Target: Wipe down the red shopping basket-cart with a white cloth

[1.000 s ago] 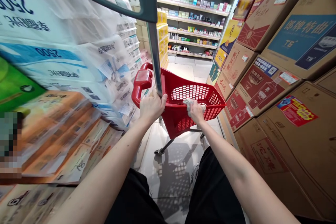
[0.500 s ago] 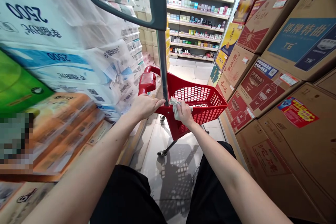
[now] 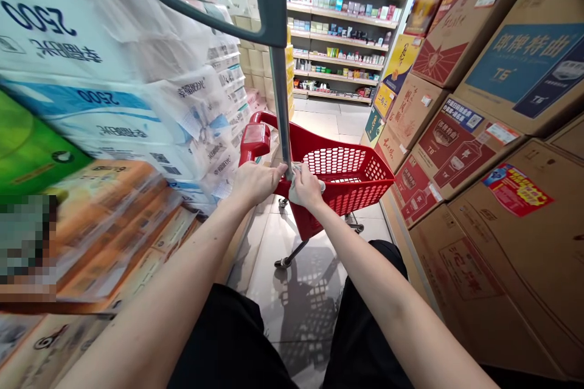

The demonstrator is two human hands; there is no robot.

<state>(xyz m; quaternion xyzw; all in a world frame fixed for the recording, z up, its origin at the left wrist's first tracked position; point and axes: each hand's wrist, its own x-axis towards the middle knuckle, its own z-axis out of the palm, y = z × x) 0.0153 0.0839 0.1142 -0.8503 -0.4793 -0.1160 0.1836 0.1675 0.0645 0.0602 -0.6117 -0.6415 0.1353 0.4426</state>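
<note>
A red plastic shopping cart (image 3: 342, 179) with a perforated basket stands before me on wheels. A grey metal pole (image 3: 280, 103) rises from its near side to a dark grey looped handle (image 3: 262, 33). My left hand (image 3: 258, 183) is closed over the red rim left of the pole, its thumb against the pole's foot; its fingertips are hidden. My right hand (image 3: 306, 188) grips a crumpled white cloth (image 3: 296, 168) and presses it at the pole's lower end, close to my left thumb. A red box-shaped part (image 3: 256, 138) sits just beyond my left hand.
Stacked white tissue packs (image 3: 123, 103) and orange packs (image 3: 109, 225) line the left side. Cardboard cartons (image 3: 497, 243) rise on the right. Shelves of small goods (image 3: 340, 42) stand at the far end. Pale tiles (image 3: 255, 316) cover the narrow aisle floor.
My right hand with the cloth has moved left, from the basket rim to the foot of the pole. My left hand stays on the rim, its thumb now raised slightly.
</note>
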